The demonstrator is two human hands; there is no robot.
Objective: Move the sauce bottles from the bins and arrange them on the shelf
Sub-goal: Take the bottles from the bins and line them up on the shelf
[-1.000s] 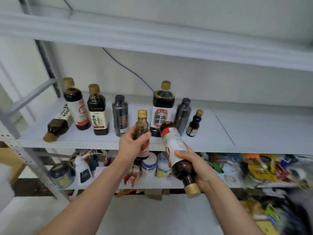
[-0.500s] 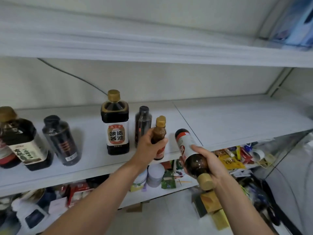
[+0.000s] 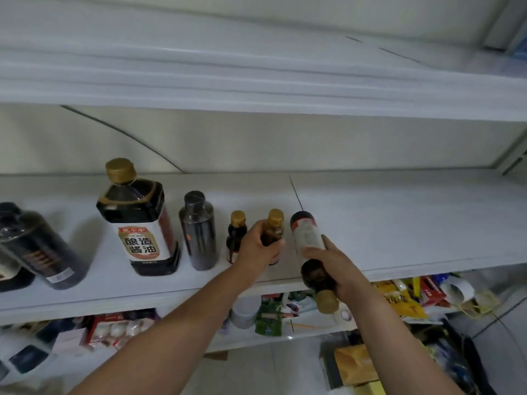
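Gripping small bottle (image 3: 276, 230), open shelf (image 3: 399, 223) rightward

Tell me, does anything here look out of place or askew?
One thing: the white-labelled bottle in the right hand is not upright. It is tilted, with its gold cap pointing down toward the person and its base toward the shelf. The small brown bottle that the left hand grips is upright.

Right of the seam the shelf (image 3: 399, 223) lay bare and open to a hand. Standing bottles (image 3: 199, 235) crowded the left; the upper shelf (image 3: 256, 92) seemingly capped headroom.
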